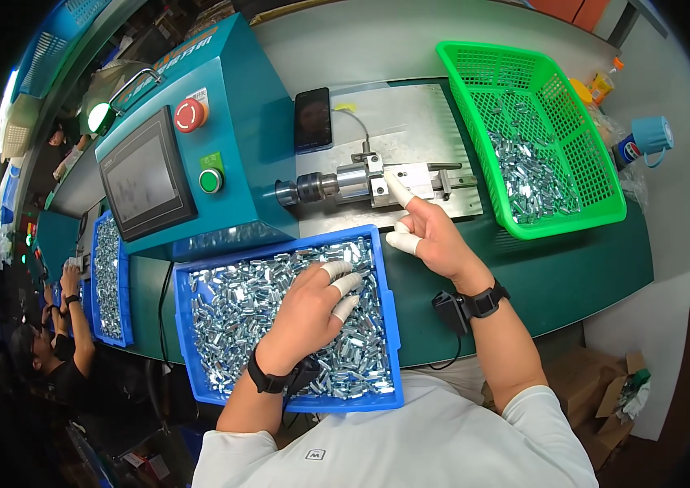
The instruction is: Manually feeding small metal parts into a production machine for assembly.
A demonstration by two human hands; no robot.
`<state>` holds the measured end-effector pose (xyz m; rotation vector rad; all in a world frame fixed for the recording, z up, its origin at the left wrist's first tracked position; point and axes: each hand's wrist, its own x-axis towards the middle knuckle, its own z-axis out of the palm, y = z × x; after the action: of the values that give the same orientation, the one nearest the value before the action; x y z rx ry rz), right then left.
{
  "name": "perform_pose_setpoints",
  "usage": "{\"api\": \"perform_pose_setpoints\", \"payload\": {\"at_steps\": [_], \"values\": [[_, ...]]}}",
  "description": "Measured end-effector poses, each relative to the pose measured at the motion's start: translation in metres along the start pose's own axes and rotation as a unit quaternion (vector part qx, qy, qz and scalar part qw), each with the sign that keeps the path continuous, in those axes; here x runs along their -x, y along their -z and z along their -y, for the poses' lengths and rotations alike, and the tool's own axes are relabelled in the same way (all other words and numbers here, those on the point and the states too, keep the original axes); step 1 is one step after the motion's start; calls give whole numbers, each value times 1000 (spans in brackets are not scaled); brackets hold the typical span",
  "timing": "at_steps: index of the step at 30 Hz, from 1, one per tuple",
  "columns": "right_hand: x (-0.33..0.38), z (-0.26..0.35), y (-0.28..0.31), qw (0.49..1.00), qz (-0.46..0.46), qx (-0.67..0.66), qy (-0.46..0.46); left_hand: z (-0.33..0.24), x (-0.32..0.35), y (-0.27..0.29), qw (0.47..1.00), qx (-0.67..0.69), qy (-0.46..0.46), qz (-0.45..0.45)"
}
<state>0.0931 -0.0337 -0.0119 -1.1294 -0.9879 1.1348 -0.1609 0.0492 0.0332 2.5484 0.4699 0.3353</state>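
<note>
My left hand (pixel 306 309) rests in a blue tray (pixel 390 325) on a heap of small shiny metal parts (pixel 235 321). White finger cots cover its fingertips, which are spread apart on the parts; its thumb is hidden. Over by the bench machine, my right hand (pixel 438 240) stretches its index finger to the metal clamping fixture (pixel 377 179). That fingertip appears to touch the fixture's block. Its thumb and another fingertip, also in white cots, stay apart from the index, with nothing visible between them. Left of the fixture is a drill-type chuck (pixel 310 188).
The teal machine (pixel 239 122) carries a screen (pixel 146 179), a red stop button (pixel 189 115) and a green button (pixel 211 180). A phone (pixel 312 119) lies behind the chuck. A green basket (pixel 516 230) of metal parts stands right. At far left, a co-worker (pixel 68 350) works beside another blue tray (pixel 107 276).
</note>
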Motion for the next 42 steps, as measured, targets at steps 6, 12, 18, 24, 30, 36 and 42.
{"api": "perform_pose_setpoints", "payload": {"at_steps": [6,12,18,24,30,36,42], "values": [[2,8,1,999,-19,38,-10,-6,-3,-5,1000,-20,-8,-9],[0,7,-3,998,-52,35,-6,-2,-1,-17,999,-36,-12,-6],[1,12,2,991,-107,83,15,2,5,-23,1000,3,-18,20],[1,28,2,956,-174,230,61,6,7,-23,999,29,-22,10],[-3,44,-13,794,-135,560,192,6,8,-21,999,25,-36,8],[-15,50,-18,768,-105,617,135,7,9,-18,999,20,-45,18],[-12,63,-11,868,-227,406,173,7,12,-15,999,9,-51,-9]]}}
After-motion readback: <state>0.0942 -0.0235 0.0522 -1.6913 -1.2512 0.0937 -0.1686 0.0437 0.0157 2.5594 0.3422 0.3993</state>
